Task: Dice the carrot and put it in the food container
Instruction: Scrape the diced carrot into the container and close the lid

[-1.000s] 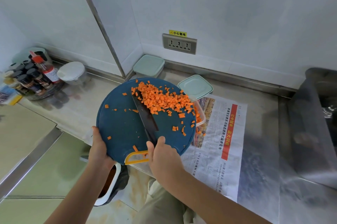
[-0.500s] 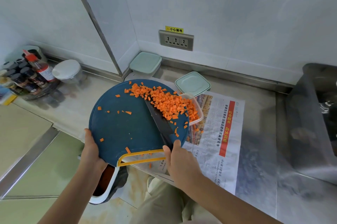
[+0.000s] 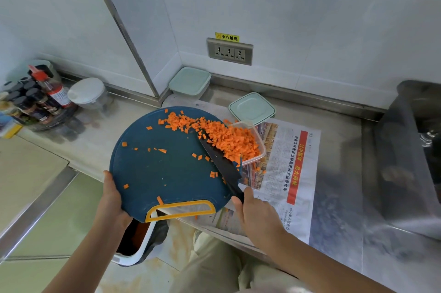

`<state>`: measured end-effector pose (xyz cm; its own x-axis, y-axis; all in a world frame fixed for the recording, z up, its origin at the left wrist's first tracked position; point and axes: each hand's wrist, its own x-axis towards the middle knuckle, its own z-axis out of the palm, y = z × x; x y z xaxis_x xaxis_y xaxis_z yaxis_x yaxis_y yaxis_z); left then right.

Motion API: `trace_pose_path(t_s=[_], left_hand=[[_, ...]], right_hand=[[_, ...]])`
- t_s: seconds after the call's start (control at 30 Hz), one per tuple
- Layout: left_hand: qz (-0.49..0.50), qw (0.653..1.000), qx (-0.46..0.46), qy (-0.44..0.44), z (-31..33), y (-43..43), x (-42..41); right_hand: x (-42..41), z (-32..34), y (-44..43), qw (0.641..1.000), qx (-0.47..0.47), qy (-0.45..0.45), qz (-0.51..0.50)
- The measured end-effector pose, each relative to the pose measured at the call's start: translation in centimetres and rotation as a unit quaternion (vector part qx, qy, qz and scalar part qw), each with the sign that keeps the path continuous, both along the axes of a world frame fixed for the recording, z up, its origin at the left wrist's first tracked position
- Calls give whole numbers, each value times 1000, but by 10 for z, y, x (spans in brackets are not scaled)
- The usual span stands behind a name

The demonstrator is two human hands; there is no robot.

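Carrot bits: Your carrot bits (image 3: 226, 141) lie in a heap at the far right edge of the board. Some spill over the rim into the box, and a few lie spread over the rest of the board.
Food container: The clear food container (image 3: 262, 147) stands on the newspaper (image 3: 298, 173), just under the board's right edge, with carrot inside.
Board: The round blue board (image 3: 162, 173) is tilted, with its yellow handle near you.
Knife: The black knife (image 3: 220, 162) lies on the board, its blade against the heap.
Right hand: Your right hand (image 3: 257, 217) has its fingers curled tight round the knife handle.
Left hand: Your left hand (image 3: 112, 199) grips the board's left edge, thumb on top.
Worktop: A green lid (image 3: 251, 108) lies on the worktop (image 3: 338, 125) behind the box.
Floor: A white bin (image 3: 133, 247) stands below the board.
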<state>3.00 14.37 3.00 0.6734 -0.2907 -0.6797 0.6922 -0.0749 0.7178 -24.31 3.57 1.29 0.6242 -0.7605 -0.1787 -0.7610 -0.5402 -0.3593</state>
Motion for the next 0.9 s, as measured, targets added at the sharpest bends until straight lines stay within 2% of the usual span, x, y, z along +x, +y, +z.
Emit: trace_pose_path(t_s=[0.13,0.2,0.27,0.4,0.5,0.6,0.67,0.73,0.8,0.9], left_hand=[[-11,1000,-4,-15,7,1,2],[-11,1000,-8,-18,9,2,4],[-9,1000,-9,-18,11,2,6],[-9,1000,-9,-26,14,4,10],[-6,999,-20,-28,17,6,14],[-10,999,-21,-28,22,4,16],[-11,1000,-14,-24,24,2,18],[-15,1000,-7,-17,26,1,20],[-23,1000,-4,-14,26,0,22],[-36,999,6,-13,29,-4,27]], right_hand=[[-9,-11,-11,999,-31,43,5],[-15,-12,-16,1000,-2,17,16],[-21,-21,-22,999,-46,-19,10],[-33,-24,-39,999,-34,-19,-1],[-42,-26,-52,997,-34,-61,14],[-43,-13,-66,988,114,-104,9],[-44,0,-77,960,219,-172,-17],[-49,11,-93,927,312,-203,-50],[-55,20,-111,916,349,-195,-46],[-62,38,-137,925,335,-180,-21]])
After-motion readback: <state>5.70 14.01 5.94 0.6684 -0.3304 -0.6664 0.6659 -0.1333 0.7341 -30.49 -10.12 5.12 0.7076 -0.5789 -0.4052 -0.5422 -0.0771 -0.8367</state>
